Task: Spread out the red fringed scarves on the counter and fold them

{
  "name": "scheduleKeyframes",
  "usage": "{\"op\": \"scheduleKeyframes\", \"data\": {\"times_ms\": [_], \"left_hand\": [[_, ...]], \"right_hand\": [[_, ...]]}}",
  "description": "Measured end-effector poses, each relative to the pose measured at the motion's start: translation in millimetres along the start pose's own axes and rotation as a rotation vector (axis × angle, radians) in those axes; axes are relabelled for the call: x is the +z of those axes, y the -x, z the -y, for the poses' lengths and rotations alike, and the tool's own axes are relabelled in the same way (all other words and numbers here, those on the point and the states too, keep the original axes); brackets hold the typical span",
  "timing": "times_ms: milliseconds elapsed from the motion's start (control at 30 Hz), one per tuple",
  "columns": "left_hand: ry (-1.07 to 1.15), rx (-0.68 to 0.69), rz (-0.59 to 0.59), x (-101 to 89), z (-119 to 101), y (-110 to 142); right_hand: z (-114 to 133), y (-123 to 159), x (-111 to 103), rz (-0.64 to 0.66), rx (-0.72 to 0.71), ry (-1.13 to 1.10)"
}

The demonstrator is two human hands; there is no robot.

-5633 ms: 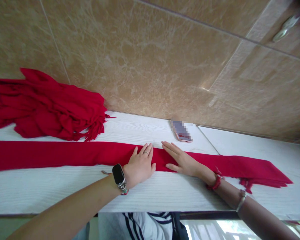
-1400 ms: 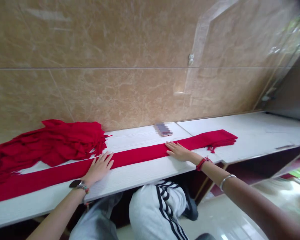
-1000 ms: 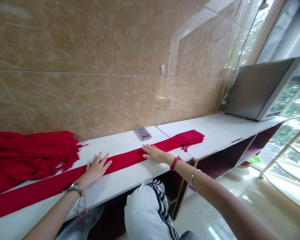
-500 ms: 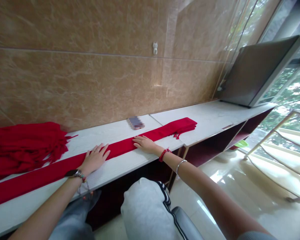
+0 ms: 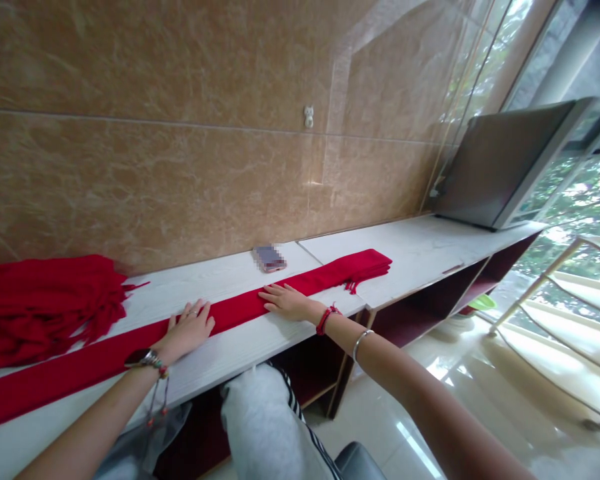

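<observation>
A long red scarf, folded into a narrow strip, lies along the white countertop from the left edge of view to a layered right end with a bit of fringe. My left hand rests on the strip with its fingers stretched out. Farther right, my right hand lies flat on the same strip, fingers extended. Left of my left hand, against the wall, sits a loose heap of red fringed cloth. Behind the strip is a phone, its screen blurred out.
A grey boxy appliance stands at the counter's far right end by the window. Open dark-red shelves run below the counter. A tiered rack is on the floor at right. The tiled wall bounds the back.
The view has tipped slightly upward, so things sit lower in it. Both hands stay on the red strip in nearly the same places. My leg below the counter appears shifted left.
</observation>
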State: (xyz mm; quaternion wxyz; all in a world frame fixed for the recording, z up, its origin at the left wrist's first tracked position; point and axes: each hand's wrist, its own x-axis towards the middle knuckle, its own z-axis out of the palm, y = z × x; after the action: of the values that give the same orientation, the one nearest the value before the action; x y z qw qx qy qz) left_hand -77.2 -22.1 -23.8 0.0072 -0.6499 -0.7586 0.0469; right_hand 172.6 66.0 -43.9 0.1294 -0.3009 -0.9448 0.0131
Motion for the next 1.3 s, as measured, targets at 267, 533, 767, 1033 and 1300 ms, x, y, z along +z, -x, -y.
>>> {"op": "scheduleKeyframes", "data": {"times_ms": [267,533,767,1033,1300], "left_hand": [[-0.002,0.315,-0.095,-21.1,-73,-21],[0.100,0.758,-0.065,-19.7,-146,-51],[0.160,0.863,-0.152,-10.4,-143,-53],[0.217,0.840,-0.227,-6.2,-146,-47],[0.237,0.694,-0.242,-7.0,-143,-35]], "right_hand": [[-65,43,-22,0.062,0.133,0.218],[-174,101,-53,0.162,0.234,0.378],[-253,138,-63,0.207,0.437,0.315],[-240,119,-73,0.018,0.642,0.298],[-107,2,-52,-0.027,0.090,0.053]]}}
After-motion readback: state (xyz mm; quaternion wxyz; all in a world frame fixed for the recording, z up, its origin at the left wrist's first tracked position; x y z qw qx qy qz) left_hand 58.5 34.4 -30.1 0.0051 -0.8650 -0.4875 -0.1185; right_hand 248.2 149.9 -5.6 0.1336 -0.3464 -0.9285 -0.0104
